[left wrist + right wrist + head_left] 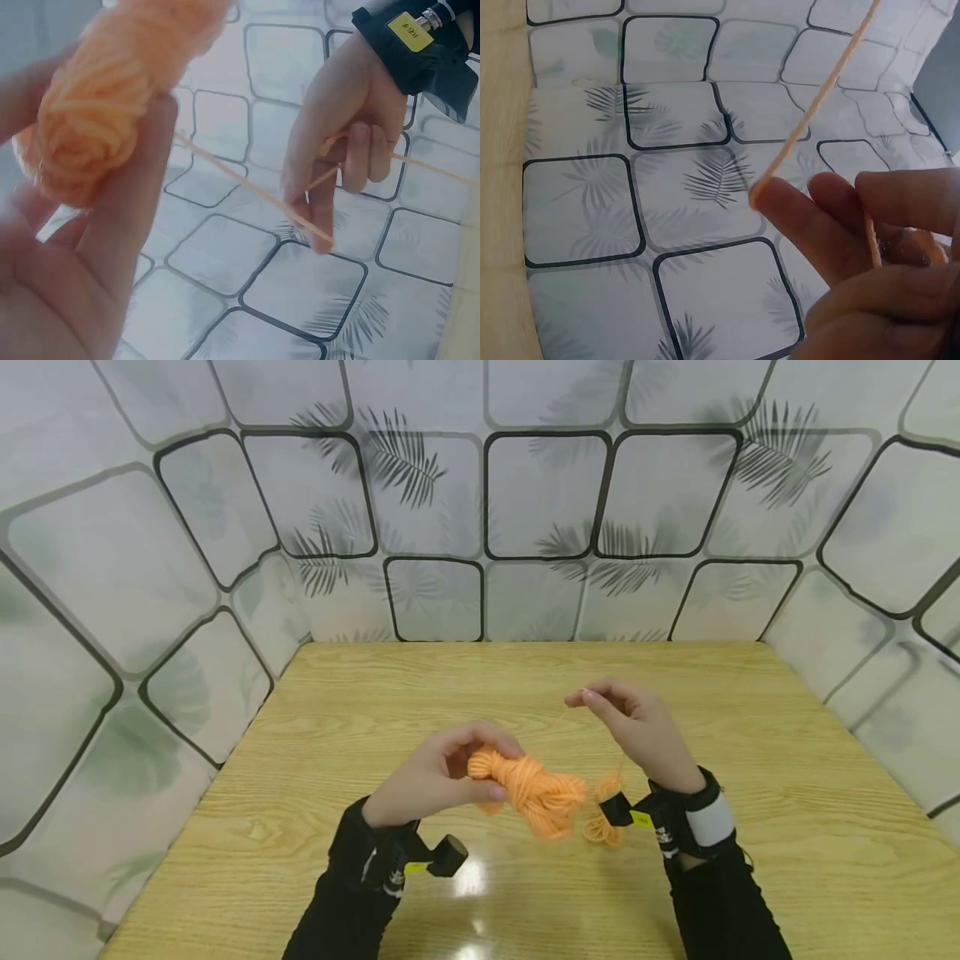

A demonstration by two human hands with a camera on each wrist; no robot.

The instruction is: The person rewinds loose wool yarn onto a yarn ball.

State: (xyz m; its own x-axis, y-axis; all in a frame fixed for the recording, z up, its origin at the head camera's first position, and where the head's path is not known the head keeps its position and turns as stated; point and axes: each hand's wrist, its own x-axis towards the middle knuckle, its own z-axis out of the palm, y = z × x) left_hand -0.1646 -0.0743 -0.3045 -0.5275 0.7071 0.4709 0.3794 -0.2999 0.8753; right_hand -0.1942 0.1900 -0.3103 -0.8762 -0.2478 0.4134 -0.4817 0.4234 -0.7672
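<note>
My left hand (442, 768) grips an orange yarn skein (543, 793), fingers behind it and thumb in front, above the table. A band of yarn wraps its middle, and the looped end points right. My right hand (637, 727) is raised to the right of the skein, fingers curled round a single yarn strand (247, 187). In the left wrist view that strand runs taut from the skein to my right fingertip. The right wrist view shows the strand (817, 105) bending over one fingertip and passing back into the curled fingers.
A small loose pile of orange yarn (603, 835) lies on the wooden table (360, 693) below my right wrist, partly hidden by the wrist camera (618, 810). Patterned fabric walls (540, 493) stand behind the table and along its sides.
</note>
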